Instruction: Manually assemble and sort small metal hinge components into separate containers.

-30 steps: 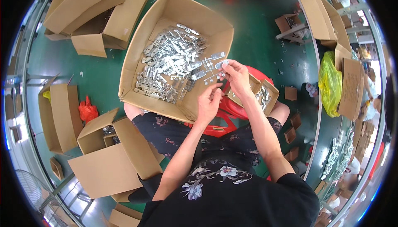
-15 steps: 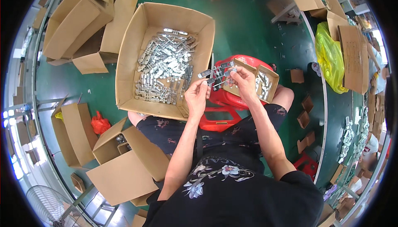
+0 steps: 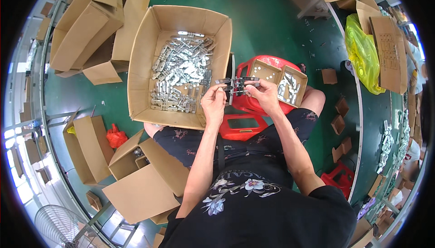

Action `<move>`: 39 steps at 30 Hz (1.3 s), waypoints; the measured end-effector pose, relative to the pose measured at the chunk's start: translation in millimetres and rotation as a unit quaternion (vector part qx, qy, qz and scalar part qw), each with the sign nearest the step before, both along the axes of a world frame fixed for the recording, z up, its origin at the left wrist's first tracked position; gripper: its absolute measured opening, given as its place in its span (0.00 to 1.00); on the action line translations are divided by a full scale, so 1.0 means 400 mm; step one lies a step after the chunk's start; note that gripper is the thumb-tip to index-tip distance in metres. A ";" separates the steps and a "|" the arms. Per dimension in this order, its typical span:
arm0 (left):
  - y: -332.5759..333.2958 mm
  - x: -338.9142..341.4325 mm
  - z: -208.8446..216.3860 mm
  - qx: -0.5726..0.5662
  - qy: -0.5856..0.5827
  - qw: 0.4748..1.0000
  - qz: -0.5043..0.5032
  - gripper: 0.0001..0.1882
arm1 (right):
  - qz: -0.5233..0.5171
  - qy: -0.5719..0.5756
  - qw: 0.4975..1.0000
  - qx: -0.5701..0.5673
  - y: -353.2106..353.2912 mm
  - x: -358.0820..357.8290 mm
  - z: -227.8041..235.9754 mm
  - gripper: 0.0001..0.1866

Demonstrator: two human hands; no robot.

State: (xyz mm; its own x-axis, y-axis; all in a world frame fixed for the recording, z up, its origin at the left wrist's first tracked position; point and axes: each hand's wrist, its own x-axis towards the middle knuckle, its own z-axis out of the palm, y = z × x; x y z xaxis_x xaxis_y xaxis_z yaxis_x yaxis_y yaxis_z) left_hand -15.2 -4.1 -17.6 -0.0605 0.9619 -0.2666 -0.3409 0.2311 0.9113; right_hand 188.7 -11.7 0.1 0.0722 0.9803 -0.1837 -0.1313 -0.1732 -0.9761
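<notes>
Between my two hands, above the front of a red stool (image 3: pixel 247 61), is a silver-and-dark metal fitting (image 3: pixel 237 85) with flat arms and thin cross rods. My left hand (image 3: pixel 213 105) pinches its left arms between thumb and fingers. My right hand (image 3: pixel 264 95) grips the right side, thumb and fingertips closed around it. Left of my hands, a large open cardboard box (image 3: pixel 144 60) holds a heap of similar metal fittings (image 3: pixel 183 64). On the stool sit two small cardboard trays, one with small white pieces (image 3: pixel 268 75), the other with shiny metal parts (image 3: pixel 289 87).
Empty-looking cartons (image 3: pixel 86 32) lean at the far left, and open cartons (image 3: pixel 140 187) stand by my left side near a red plastic bag (image 3: pixel 116 136). At right, a long bench (image 3: pixel 385 125) carries metal parts and a yellow bag (image 3: pixel 362 57). A fan (image 3: pixel 61 225) is at lower left.
My right hand has come down slightly, and the fitting now lies more level between both hands. The white pieces in the left tray show more clearly. The whole view has shifted slightly.
</notes>
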 end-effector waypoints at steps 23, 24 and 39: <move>-0.008 -0.016 -0.004 0.002 0.013 1.000 -0.009 0.10 | -0.032 0.022 0.999 0.028 -0.031 -0.033 -0.010 0.11; -0.008 -0.016 -0.003 0.003 0.011 1.000 -0.009 0.10 | -0.030 0.020 0.999 0.028 -0.032 -0.034 -0.008 0.11; -0.008 -0.018 -0.004 0.003 0.033 0.999 0.008 0.08 | -0.029 0.001 0.999 0.017 -0.046 -0.040 0.007 0.11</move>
State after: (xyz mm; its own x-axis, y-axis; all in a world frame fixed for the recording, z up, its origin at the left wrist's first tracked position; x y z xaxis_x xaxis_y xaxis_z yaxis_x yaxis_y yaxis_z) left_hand -22.3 -7.5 -19.3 -0.0927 0.9625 -0.2548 -0.2827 0.2199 0.9336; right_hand 172.7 -30.0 3.0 0.1288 0.9801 -0.1513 -0.1431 -0.1326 -0.9808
